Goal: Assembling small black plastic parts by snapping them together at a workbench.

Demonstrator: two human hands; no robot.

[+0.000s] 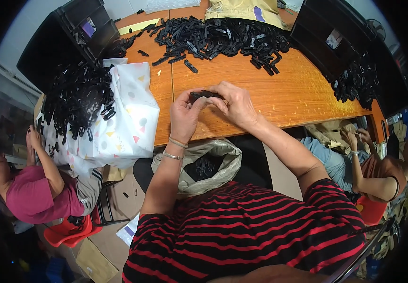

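Note:
Between both hands, above the near edge of the wooden table, is a small black plastic part point(207, 94); its exact kind is too small to tell. My left hand point(185, 111) grips its left end with thumb and fingers. Fingers and thumb of my right hand point(236, 104) close on its right end. Below my hands, an open woven sack point(232, 165) rests at my lap with similar black parts point(203, 168) inside. A large heap of black parts point(222, 37) spreads across the far side of the table point(260, 94).
Black crates point(62, 42) stand at left and another black crate point(340, 42) at right. More black parts point(79, 94) lie on a patterned plastic sheet point(135, 104). A co-worker point(38, 188) sits at left, another point(374, 172) at right. A tan sack point(244, 9) lies behind the heap.

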